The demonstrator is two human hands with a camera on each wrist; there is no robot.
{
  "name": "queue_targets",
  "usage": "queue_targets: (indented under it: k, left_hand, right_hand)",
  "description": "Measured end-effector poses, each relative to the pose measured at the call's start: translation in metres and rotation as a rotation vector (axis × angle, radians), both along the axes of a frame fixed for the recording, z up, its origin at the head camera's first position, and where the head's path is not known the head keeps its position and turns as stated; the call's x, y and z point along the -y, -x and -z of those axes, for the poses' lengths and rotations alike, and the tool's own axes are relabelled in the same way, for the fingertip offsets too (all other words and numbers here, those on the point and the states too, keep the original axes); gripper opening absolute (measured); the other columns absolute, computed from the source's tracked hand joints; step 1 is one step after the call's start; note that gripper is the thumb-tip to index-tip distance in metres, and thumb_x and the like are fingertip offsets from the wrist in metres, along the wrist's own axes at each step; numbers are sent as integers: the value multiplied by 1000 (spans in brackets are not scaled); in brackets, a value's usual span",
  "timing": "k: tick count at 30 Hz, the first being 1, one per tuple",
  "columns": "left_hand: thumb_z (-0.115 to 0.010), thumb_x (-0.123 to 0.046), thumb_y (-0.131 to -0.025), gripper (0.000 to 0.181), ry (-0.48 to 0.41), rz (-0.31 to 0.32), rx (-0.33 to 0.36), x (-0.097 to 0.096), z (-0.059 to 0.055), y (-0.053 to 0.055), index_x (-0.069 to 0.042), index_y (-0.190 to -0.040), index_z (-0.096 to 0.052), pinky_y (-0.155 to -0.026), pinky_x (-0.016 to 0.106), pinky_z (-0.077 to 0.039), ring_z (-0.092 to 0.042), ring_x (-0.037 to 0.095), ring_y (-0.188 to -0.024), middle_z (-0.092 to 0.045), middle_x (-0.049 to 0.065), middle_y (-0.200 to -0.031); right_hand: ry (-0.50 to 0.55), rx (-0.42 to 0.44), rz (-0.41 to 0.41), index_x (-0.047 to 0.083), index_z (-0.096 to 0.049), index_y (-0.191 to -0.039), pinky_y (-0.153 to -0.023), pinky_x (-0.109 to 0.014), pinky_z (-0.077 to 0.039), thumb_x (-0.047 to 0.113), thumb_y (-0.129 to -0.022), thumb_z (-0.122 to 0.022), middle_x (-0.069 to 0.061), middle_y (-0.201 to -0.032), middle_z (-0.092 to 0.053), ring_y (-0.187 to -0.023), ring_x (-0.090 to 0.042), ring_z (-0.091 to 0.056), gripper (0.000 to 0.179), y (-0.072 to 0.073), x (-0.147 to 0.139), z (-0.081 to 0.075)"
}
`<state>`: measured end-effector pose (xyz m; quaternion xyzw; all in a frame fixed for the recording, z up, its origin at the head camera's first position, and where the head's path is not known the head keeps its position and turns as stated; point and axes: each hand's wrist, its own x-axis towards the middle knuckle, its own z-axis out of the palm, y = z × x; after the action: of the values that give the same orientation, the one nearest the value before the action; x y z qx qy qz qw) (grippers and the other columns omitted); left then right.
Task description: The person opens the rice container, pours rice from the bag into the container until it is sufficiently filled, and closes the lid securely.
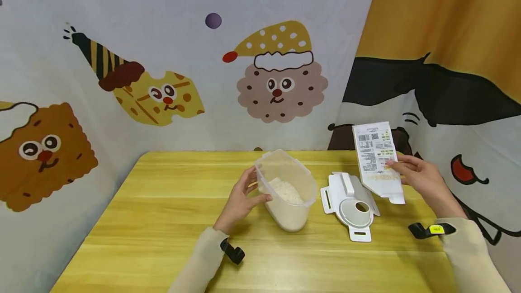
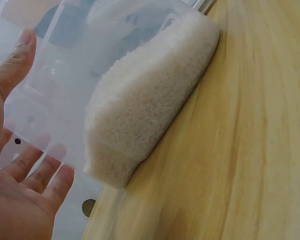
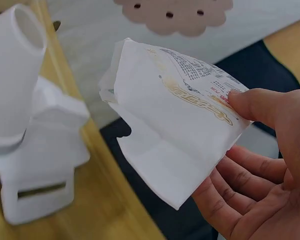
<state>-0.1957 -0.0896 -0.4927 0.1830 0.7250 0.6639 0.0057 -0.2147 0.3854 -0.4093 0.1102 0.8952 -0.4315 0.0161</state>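
Your left grip (image 1: 239,200) holds the rice container (image 1: 286,167), right grip (image 1: 425,181) the printed packet (image 1: 372,159); pouring seems complete: probably lower the packet.

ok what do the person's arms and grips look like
Left sleeve and right sleeve are cream. The left wrist device is black and bent; the right wrist device is black with a yellow label. Left grip and right grip are bare.

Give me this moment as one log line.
left hand: holds clear container | right hand: holds white packet, raised | rice: in container | white lid: on table, beside container
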Motion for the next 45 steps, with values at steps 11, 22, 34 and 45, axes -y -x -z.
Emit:
queue_targets:
  k: [11,22,34,45]
  left_hand:
    - [-85,-16,-85,86,22,-3,17,-1,-2,-1,-34,-156,-39,-121,52,-39,-47,24,-141,-47,11,-156]
    - [-86,-17,-84,86,17,-14,30,-2,-4,-3,-33,-155,-40,-122,51,-38,-48,24,-139,-49,7,-154]
    - [-86,-18,-84,87,22,-19,32,-1,-1,-1,-36,-154,-39,-121,50,-39,-49,22,-139,-50,4,-153]
    - [-86,-19,-84,87,26,-19,28,0,3,1,-37,-155,-39,-122,50,-39,-48,22,-139,-50,4,-152]
  right_hand:
    - [-24,106,39,-10,-33,-154,-73,-27,-60,70,-96,-50,-32,-147,-45,-92,-15,-60,100,1,-40,33]
    - [-76,278,47,-16,-31,-151,-69,-29,-55,77,-90,-52,-16,-114,-70,-87,-19,-64,114,-1,-76,54]
    - [-212,310,65,-13,-36,-150,-75,-39,-46,79,-89,-53,-34,-133,-54,-100,-34,-57,111,-2,-81,65]
    - [-376,186,-94,-17,-38,-142,-70,-40,-56,66,-95,-59,-44,-128,-51,-97,-46,-61,97,-8,-72,55]
